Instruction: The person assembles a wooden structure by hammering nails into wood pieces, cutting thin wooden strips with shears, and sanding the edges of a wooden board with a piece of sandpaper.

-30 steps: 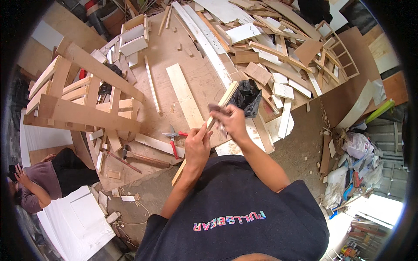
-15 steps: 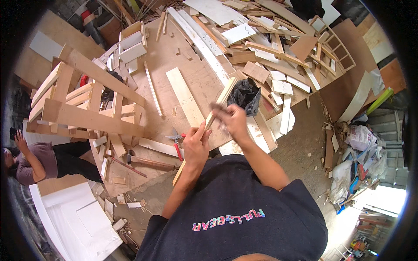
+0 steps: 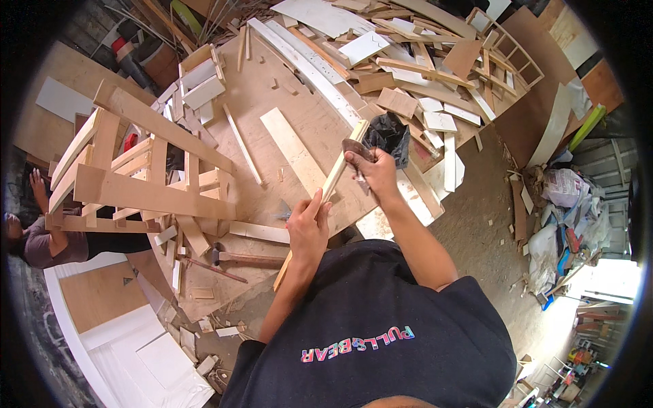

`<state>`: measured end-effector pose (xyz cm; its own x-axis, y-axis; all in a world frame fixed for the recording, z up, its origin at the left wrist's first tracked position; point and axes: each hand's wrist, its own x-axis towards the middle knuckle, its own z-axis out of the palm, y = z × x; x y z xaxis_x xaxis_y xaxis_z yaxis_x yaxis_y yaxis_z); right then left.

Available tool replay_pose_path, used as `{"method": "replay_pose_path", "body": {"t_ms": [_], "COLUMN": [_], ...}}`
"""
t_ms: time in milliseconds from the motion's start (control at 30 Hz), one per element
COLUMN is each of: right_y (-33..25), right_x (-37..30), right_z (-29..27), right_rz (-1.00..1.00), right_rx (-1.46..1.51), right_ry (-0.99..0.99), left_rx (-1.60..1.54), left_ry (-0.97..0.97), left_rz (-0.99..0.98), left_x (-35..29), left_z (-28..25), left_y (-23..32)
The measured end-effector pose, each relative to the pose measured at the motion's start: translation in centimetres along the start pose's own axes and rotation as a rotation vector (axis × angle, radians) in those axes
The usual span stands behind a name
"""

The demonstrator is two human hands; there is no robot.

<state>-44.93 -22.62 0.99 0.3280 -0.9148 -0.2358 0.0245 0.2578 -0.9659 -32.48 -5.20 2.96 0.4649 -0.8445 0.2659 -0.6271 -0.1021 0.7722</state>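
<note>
My left hand [image 3: 308, 228] is closed round a long, narrow wooden strip [image 3: 337, 171], which slants from beside my left forearm up towards the black bag. In my right hand [image 3: 378, 174] is a brown, rusty-looking hand tool [image 3: 356, 147] with a broad rounded end, held against or just beside the strip's upper part. A greyish end of it pokes out below my fingers; its exact kind is unclear. Just left of my left hand, the jaws of some pliers [image 3: 284, 212] show, the rest hidden. A wide flat board [image 3: 294, 151] lies beyond the strip.
A slatted wooden frame [image 3: 146, 160] stands on the left of the worktable [image 3: 255, 85]. A hammer [image 3: 252, 260] lies near its front edge. Offcuts [image 3: 435, 75] are heaped at the far right, near the black bag [image 3: 389, 136]. Another person [image 3: 51, 238] is at far left.
My right hand, blurred before, now shows clearly slightly farther right and up, with the tool visible. My left hand keeps its hold on the strip. The view has shifted slightly.
</note>
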Motion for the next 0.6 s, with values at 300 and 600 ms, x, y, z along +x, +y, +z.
{"method": "replay_pose_path", "body": {"t_ms": [300, 600], "right_y": [0.4, 0.9], "right_x": [-3.9, -8.3], "right_z": [4.8, 11.9], "right_rz": [0.044, 0.047], "right_rx": [-0.073, 0.195], "right_ry": [0.018, -0.174], "left_rx": [-0.018, -0.012], "left_ry": [-0.058, -0.014], "left_rz": [-0.052, -0.029], "left_x": [-1.6, -4.1], "left_z": [-5.2, -10.7], "left_y": [-2.1, -4.6]}}
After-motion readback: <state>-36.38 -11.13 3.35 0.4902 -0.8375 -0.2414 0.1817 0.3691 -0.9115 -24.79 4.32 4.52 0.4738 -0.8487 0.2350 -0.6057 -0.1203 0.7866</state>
